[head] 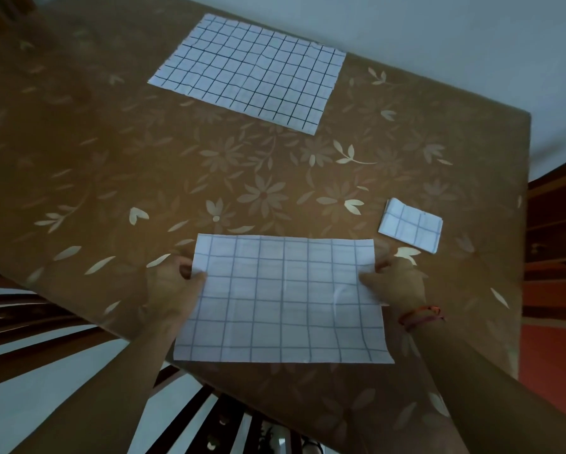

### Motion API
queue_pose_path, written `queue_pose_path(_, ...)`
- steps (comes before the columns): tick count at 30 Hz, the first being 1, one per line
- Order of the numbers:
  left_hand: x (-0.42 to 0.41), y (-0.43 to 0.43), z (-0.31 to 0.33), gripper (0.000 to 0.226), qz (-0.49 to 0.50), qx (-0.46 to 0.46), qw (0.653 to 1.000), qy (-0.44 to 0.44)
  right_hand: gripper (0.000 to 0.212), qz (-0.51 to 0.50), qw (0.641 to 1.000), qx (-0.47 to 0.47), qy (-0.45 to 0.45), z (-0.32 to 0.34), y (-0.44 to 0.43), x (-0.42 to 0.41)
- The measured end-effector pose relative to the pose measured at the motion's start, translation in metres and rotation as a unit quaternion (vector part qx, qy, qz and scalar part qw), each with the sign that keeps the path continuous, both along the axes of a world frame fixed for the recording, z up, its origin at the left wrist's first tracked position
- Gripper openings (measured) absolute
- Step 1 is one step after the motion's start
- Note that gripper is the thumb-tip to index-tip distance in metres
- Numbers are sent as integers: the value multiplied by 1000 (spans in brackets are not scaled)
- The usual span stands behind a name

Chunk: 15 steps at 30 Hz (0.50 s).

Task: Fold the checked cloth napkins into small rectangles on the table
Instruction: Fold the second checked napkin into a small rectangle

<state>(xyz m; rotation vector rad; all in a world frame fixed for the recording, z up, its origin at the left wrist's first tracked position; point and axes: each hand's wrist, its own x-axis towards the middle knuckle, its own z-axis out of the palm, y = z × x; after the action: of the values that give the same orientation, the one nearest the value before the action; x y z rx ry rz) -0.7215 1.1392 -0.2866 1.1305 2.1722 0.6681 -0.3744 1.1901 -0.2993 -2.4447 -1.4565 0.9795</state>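
Observation:
A white checked napkin (283,299) lies spread near the table's front edge. My left hand (173,283) pinches its left edge and my right hand (394,280) pinches its right edge, thumbs on top of the cloth. A second checked napkin (249,72) lies flat and open at the far side of the table. To the right, a third napkin (411,226) sits folded into a small rectangle.
The table (111,158) is covered with a brown floral cloth. Its right edge runs close to the folded napkin, with wooden shelving (557,240) beyond. A striped chair back (209,417) shows below the front edge.

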Motion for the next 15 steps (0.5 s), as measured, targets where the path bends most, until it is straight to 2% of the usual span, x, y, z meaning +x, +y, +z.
queue_pose_path(4,3,-2,1,10,-15,-1,1000,9,26,-5,1000,-7,12,-1,-2,1)
queue_pose_path(9,2,-2,0,14,-27,-2,999,25,38,-45,996,-65,48,-4,-4,8)
queue_pose_path(15,-1,-1,-3,14,-27,-3,999,41,41,-55,997,-42,23,-2,-11,5)
